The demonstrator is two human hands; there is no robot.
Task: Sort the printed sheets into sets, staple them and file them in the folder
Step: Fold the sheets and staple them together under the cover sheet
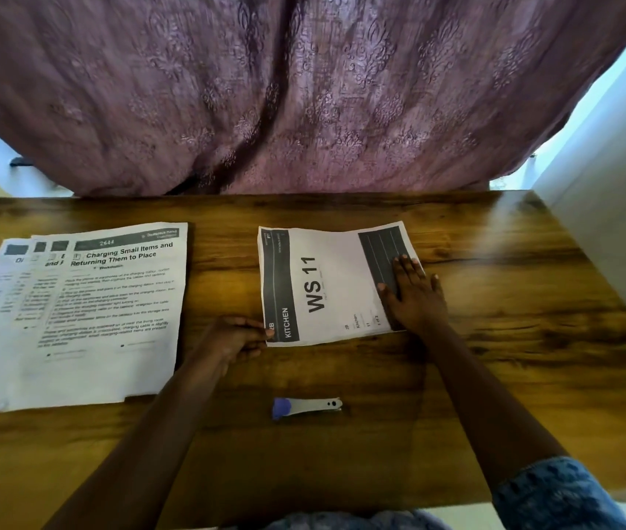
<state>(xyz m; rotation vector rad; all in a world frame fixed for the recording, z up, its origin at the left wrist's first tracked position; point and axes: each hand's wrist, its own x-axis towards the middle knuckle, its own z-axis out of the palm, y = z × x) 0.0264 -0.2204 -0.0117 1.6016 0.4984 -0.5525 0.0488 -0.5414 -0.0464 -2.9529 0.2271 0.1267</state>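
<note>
Well to the left of the WS 11 sheet (326, 285), a fanned stack of printed sheets (74, 315) lies on the wooden table (514, 338). Its top page is headed "Charging Small Items and Returning Them to Place".

At the sheet's near left corner, the left hand (233, 344) pinches the paper edge beside the word KITCHEN, with its fingers curled in. Nearer the person than the sheet's near edge, and apart from it, the small white stapler (305, 408) lies between the two forearms. Its long axis runs left to right, roughly along that edge, and its purple end points left.

The WS 11 sheet lies flat and a little skewed. Its print reads from the near edge toward the far one, so it is turned sideways to the person. Whether more pages lie under it cannot be told.

On its right edge, the right hand (414, 296) presses down flat with its fingers spread over the dark panel.

The step looks like squaring a set for stapling. The left hand is the nearer to the stapler, but it would have to let go of the corner first, while the right hand pins the paper. No folder can be made out.
</note>
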